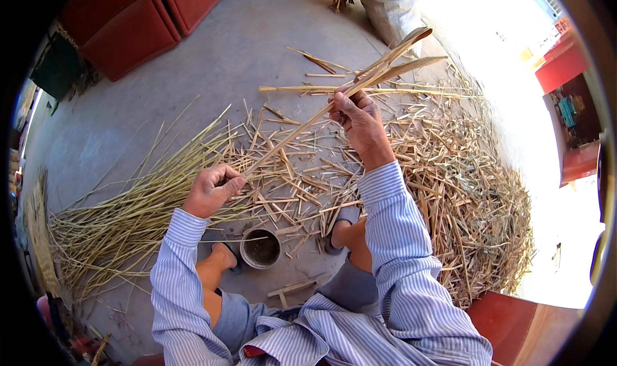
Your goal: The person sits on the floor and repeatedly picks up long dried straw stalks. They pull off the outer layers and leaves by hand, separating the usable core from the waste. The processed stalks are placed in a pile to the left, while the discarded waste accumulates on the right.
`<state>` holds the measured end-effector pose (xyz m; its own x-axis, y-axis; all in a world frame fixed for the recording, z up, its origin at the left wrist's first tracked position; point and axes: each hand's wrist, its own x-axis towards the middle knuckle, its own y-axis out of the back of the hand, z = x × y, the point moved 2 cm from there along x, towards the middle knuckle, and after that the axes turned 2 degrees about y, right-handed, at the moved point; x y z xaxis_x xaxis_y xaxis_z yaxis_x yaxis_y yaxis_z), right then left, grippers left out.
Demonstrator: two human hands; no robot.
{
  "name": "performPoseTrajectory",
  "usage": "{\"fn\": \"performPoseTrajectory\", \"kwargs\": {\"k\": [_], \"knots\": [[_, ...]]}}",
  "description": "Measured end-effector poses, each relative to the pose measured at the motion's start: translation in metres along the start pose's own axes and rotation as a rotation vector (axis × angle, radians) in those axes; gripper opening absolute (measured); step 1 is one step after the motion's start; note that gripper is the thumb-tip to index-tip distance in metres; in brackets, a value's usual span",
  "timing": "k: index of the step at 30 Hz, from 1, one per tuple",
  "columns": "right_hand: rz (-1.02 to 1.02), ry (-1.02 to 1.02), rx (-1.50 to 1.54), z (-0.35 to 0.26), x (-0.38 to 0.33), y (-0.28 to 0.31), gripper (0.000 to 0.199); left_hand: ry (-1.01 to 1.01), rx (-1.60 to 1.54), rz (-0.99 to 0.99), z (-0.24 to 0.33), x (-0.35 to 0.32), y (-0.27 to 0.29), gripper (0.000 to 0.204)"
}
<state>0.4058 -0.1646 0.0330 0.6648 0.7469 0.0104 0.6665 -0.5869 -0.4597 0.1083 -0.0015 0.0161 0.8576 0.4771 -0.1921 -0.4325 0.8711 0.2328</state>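
Observation:
A long dry plant stalk [290, 139] stretches diagonally between my two hands, above the littered floor. My left hand [212, 191] is closed on its thin lower end, thumb against the curled fingers. Farther up, my right hand [361, 123] pinches the stalk below the broad dry leaf sheaths that fan out at its top. Below and left of my left hand lies a heap of slender yellow-green stems [144, 205]. A round bowl [262, 249] with dark contents stands between my feet, and a thin stem crosses its rim.
A large pile of dry husks and stalk scraps [463, 199] covers the floor at right. Loose pieces [289, 167] are scattered ahead of my feet. Red furniture [128, 28] stands at the far left, a pale sack [389, 12] at the far side. A small wooden piece [297, 286] lies near my legs.

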Motion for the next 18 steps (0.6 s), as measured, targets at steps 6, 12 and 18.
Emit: {"fn": "performPoseTrajectory", "kwargs": {"k": [6,12,18], "knots": [[-0.200,-0.045,-0.627,-0.013,-0.017,0.001,0.025,0.026,-0.065,0.132,0.033,-0.013,0.030,0.030],[0.594,-0.044,-0.096,-0.021,-0.007,0.104,0.032,-0.070,0.068,0.097,0.040,-0.008,0.026,0.029],[0.050,-0.035,-0.263,-0.019,-0.018,0.004,0.046,0.024,0.141,-0.007,-0.006,0.010,0.017,0.027]]}}
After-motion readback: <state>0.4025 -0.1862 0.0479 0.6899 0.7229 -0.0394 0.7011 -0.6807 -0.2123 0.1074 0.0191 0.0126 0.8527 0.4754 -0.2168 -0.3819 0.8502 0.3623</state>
